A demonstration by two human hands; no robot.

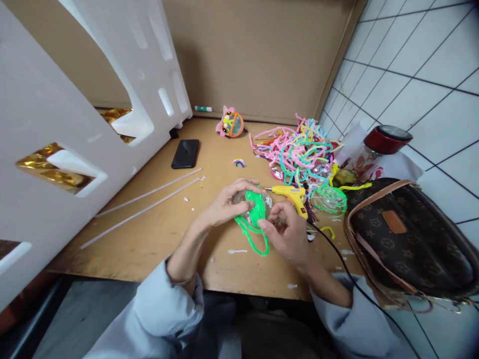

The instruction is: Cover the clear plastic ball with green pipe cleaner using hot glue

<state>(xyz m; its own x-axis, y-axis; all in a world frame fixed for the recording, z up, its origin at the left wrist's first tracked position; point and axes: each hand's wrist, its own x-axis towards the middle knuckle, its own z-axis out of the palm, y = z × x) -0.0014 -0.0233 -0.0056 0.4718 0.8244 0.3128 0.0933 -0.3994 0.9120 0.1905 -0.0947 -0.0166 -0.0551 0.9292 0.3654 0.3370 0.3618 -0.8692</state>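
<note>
— Right, what is in hand?

— Left hand [228, 202] curled over a clear ball [266, 202], fingers closed round its top. Right hand [290, 234] pinches a green pipe cleaner [254, 219] against the ball's near side, the other fingers loosely bent. The ball is held just above the table [149, 234], near the middle of the front edge.

— Which step?

— Winding the pipe cleaner round the ball, by the look of it, and only partly done: one loop hangs slack toward the front edge. Taking it up would, I judge, call for a firm left grip while the right feeds the slack round.

— Anything in the way?

— Glue gun [290, 193] lies just beyond the right hand. Its black cord [337, 254] runs past the right wrist and off the front edge, so it could snag. A second ball [329, 199], wound in green, sits beside the gun. Brown bag [407, 234] at the right edge, a heap of pipe cleaners [299, 149] toward the back right corner. Phone [185, 153] and two clear sticks [149, 192] lie well clear on the left.
</note>
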